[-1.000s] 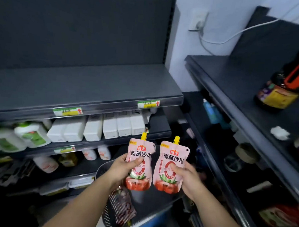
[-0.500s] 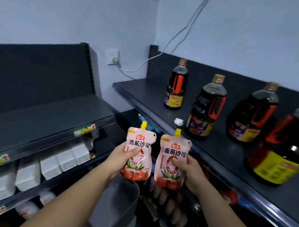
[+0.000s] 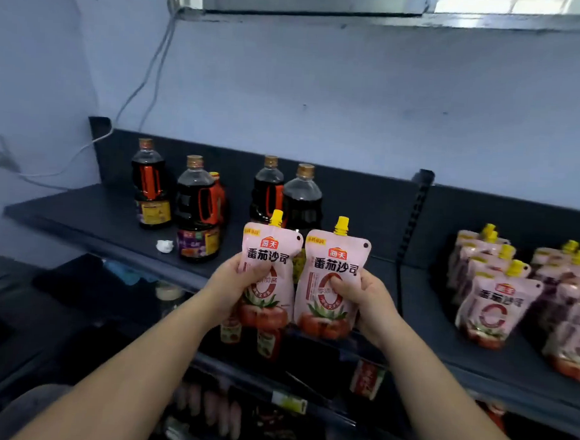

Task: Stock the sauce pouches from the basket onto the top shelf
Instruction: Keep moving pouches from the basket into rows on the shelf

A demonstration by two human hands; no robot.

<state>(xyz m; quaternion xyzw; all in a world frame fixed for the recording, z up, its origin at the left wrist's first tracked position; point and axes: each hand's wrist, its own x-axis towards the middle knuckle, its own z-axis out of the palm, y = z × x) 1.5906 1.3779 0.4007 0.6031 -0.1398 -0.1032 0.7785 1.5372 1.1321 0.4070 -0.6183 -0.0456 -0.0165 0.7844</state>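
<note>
My left hand (image 3: 230,283) grips a pink tomato sauce pouch (image 3: 270,249) with a yellow cap, held upright. My right hand (image 3: 365,299) grips a second, identical pouch (image 3: 335,261) right beside it. Both pouches hang in front of the dark top shelf (image 3: 92,221), a little before its front edge. On the right part of that shelf stand several more of the same pouches (image 3: 497,305) in rows. The basket is out of view.
Several dark sauce bottles (image 3: 199,216) with orange handles stand on the left half of the top shelf, with a small white scrap (image 3: 164,246) beside them. A black upright post (image 3: 414,225) divides the shelf. Lower shelves hold small red bottles (image 3: 266,340).
My view has swung right and up, from the left shelving unit and basket to the top shelf with bottles and stocked pouches. Both hands have kept hold of their pouches and carried them up.
</note>
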